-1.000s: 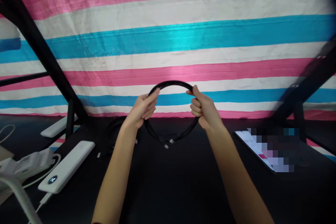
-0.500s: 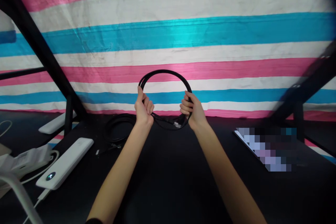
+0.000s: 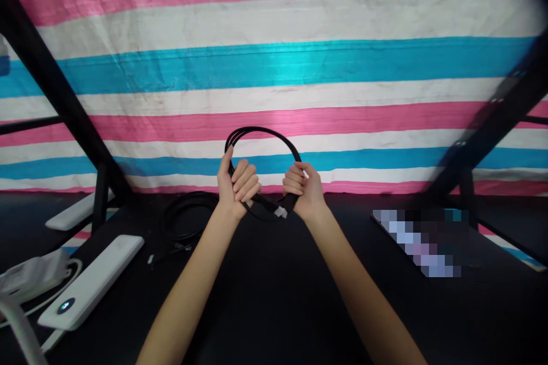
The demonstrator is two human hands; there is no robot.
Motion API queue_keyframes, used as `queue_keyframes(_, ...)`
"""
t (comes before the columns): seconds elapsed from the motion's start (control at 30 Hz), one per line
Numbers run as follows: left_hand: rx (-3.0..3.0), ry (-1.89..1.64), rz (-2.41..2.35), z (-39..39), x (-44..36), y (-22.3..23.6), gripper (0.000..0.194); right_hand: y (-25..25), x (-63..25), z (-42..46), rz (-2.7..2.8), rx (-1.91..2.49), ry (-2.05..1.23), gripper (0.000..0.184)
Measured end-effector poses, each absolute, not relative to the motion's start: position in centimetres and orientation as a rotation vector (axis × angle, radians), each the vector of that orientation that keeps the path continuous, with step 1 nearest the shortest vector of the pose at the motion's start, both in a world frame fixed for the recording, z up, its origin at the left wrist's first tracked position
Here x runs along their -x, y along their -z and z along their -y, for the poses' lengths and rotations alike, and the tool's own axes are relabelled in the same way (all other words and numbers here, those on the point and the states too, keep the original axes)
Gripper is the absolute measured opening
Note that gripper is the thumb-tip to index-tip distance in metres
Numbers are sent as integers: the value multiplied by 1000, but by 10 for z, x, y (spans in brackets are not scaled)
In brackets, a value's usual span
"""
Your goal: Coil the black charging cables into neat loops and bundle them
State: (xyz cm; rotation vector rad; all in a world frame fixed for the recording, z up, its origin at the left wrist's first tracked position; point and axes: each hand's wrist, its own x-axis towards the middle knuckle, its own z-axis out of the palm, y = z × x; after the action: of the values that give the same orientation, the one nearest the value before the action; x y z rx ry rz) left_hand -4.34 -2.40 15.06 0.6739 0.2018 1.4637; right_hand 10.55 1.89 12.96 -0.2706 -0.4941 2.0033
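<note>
A black cable (image 3: 265, 132) is wound into a round coil and held upright above the black table (image 3: 274, 296). My left hand (image 3: 236, 183) is closed around the coil's left side, thumb pointing up along it. My right hand (image 3: 302, 189) is closed around the lower right side. The cable's silver plug ends (image 3: 280, 212) stick out at the bottom between my hands. The two hands are close together, almost touching.
A second coiled black cable (image 3: 188, 218) lies on the table behind my left arm. White power banks (image 3: 92, 279) (image 3: 71, 214) and a white charger with cord (image 3: 29, 279) sit at the left. A blurred flat device (image 3: 422, 239) lies at the right. Black frame bars cross a striped cloth backdrop.
The coil has been drawn tighter and smaller. My hands have moved closer together, and the loop has risen to stand upright with the plug ends gathered at the bottom.
</note>
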Motion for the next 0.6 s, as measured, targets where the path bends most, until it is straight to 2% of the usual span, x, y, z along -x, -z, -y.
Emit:
queue_keyframes(0.1,-623,-1593,-271,22,56,-159,56,-131,-96,-13,457,194,-2172,42)
queue_keyframes(0.23,-632,-1624,-500,15,73,-164,44,-139,-92,-7,425,217,-2149,35)
queue_keyframes(0.37,-972,-1507,-831,11,83,-160,27,-144,-106,-10,720,528,-1860,12)
queue_keyframes(0.43,-1122,-1489,-968,9,86,-154,14,-143,-116,-13,962,703,-1601,11)
queue_keyframes(0.47,-1230,-1428,-1087,8,87,-150,6,-142,-121,-14,1091,774,-1517,16)
queue_keyframes(0.6,-1580,-879,-1594,-3,90,-126,18,-128,-131,-21,1539,1133,-1484,26)
